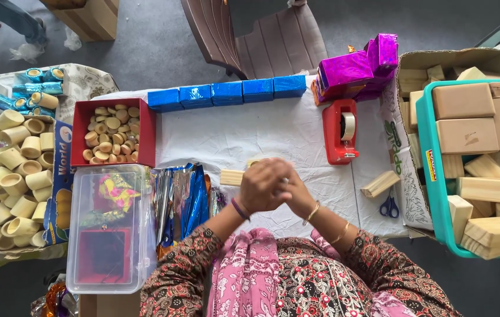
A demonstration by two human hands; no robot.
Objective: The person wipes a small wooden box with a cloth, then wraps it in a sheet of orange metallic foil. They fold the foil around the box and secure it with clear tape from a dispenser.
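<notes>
Plainly, the left hand [261, 186] and right hand [297, 196] are clasped together over the white cloth [273, 132], fingers interlocked, apparently holding nothing. A wooden block [231, 177] lies just beside them, with foil sheets [182, 199] near the left forearm for easy reach.

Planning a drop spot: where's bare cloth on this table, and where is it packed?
Free: white cloth between the blue wrapped blocks, red tray of wooden rings and red tape dispenser. A smaller patch between the dispenser and loose wooden block. Crowded: foil sheets, clear plastic box, and teal crate.
</notes>
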